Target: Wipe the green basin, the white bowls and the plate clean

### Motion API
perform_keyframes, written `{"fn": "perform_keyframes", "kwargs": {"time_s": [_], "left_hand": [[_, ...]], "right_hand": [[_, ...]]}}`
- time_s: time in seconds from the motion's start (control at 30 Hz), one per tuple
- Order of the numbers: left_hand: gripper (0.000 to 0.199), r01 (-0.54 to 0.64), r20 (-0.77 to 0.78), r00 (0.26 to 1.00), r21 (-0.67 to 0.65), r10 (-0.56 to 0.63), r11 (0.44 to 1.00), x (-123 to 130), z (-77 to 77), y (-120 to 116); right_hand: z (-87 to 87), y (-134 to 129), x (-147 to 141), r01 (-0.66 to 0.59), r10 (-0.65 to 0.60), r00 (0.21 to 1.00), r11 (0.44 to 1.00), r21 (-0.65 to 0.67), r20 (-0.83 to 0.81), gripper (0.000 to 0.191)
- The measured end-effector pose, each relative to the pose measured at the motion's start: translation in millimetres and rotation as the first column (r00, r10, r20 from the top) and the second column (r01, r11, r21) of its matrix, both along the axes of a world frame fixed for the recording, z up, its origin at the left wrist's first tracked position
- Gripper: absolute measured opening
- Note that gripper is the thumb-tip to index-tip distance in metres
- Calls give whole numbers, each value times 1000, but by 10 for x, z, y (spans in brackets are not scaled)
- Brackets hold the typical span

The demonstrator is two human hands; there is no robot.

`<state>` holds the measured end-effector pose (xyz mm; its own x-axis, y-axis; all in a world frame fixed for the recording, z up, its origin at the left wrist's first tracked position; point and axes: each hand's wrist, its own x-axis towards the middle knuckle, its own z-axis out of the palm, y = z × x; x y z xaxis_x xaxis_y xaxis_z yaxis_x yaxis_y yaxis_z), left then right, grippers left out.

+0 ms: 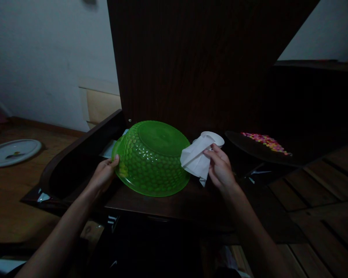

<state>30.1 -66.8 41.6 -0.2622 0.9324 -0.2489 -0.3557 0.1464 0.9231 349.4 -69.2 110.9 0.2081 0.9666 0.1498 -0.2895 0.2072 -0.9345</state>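
A green plastic basin with a dimpled side is turned bottom up over the dark wooden surface. My left hand grips its rim at the left, thumb on the outside and the other fingers partly hidden. Between the thumb and fingers of my right hand is a folded white tissue, held close to the basin's right side. Whether the tissue touches the basin I cannot tell. Just behind the tissue shows a white round dish, partly covered by it.
A dark upright panel stands behind the basin. To the right, a cluster of pink and yellow bits lies on a dark surface. A white oval lid or tray rests on the wooden floor at the left. Wooden slats extend at the right.
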Motion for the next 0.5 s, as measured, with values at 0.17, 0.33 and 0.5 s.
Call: {"fn": "perform_keyframes", "kwargs": {"time_s": [0.17,0.33,0.5], "left_hand": [[33,183,-350,916,-66,-194,981,-125,-47,-46],[37,225,-711,633,-208,-305,952,-314,-22,-14],[39,206,-889,330,-262,-319,943,-400,-40,20]], "right_hand": [[42,34,30,21,-21,1000,1000,-1,9,27],[74,82,-14,1,-1,1000,1000,-24,7,23],[85,180,-84,-48,49,997,999,-26,58,20]]}}
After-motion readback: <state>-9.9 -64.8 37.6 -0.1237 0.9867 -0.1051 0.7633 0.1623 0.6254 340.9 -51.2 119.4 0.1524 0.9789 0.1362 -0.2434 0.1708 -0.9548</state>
